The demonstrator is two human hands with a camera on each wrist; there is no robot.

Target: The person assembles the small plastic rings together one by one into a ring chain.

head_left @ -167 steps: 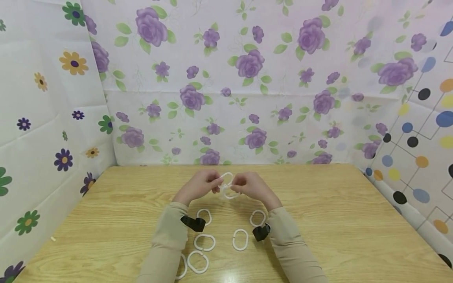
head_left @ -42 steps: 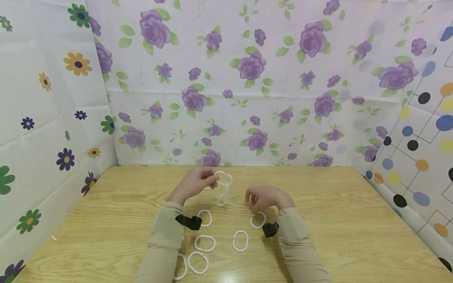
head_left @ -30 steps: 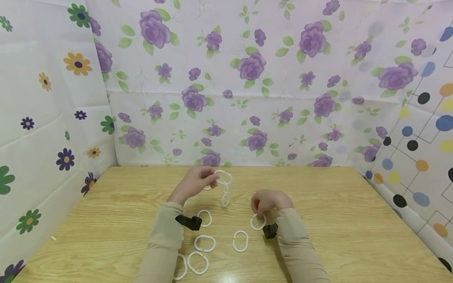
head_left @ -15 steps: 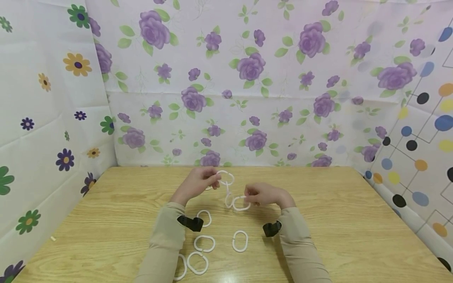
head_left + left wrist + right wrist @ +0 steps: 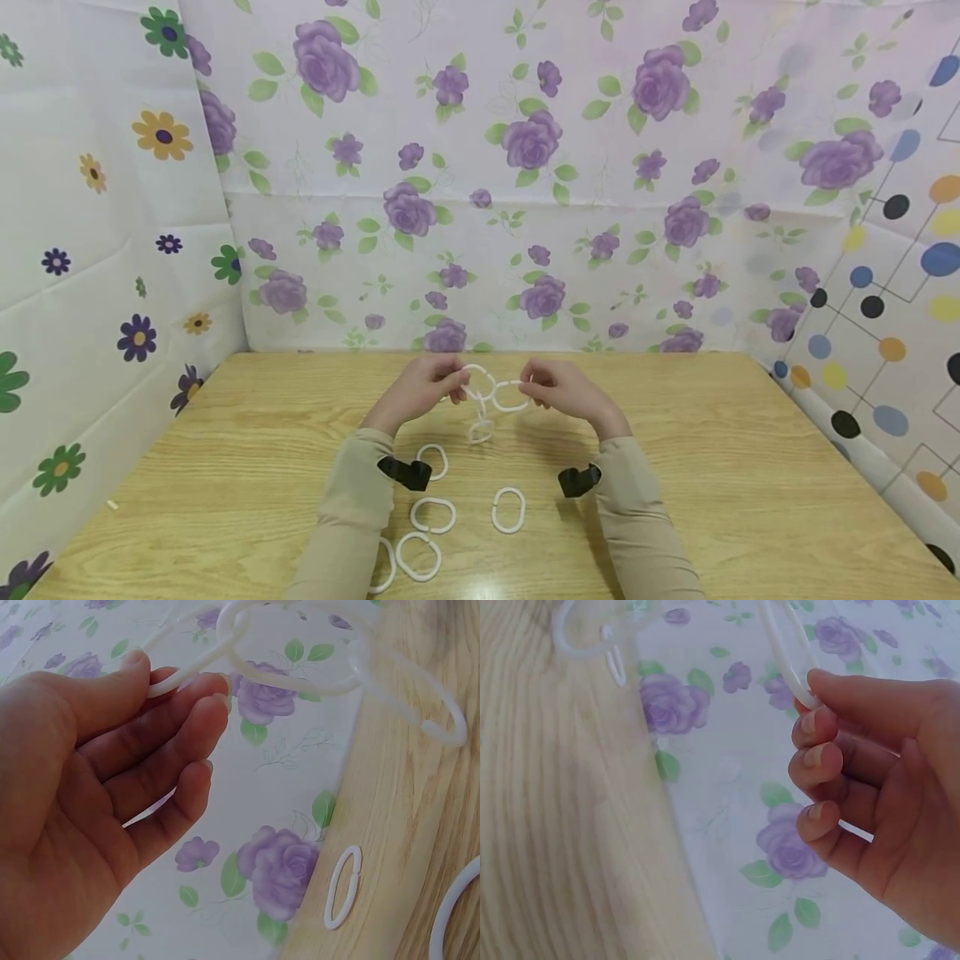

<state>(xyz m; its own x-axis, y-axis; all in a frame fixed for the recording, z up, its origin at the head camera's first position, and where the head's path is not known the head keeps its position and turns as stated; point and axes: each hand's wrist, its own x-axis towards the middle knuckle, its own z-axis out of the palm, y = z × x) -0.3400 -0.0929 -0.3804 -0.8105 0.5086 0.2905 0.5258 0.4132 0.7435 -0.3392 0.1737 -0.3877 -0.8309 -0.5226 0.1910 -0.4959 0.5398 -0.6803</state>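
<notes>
Left grip point(image 5: 422, 389): pinching ring chain point(image 5: 482, 406) | Right grip point(image 5: 567, 392): pinching white ring point(image 5: 510, 410) | Table point(image 5: 750, 475): loose rings point(image 5: 508, 532)

In front of me, beyond the wood-grained table point(image 5: 750, 483), hangs a pale cloth point(image 5: 480, 242) printed with purple roses and green leaves, creased straight across. To my left I see a white cloth point(image 5: 90, 292) scattered with green, orange and purple flowers; to my right, a dotted cloth point(image 5: 922, 333) in blue, black, orange and yellow. A small pale scrap point(image 5: 112, 504) lies near the table's left edge.
</notes>
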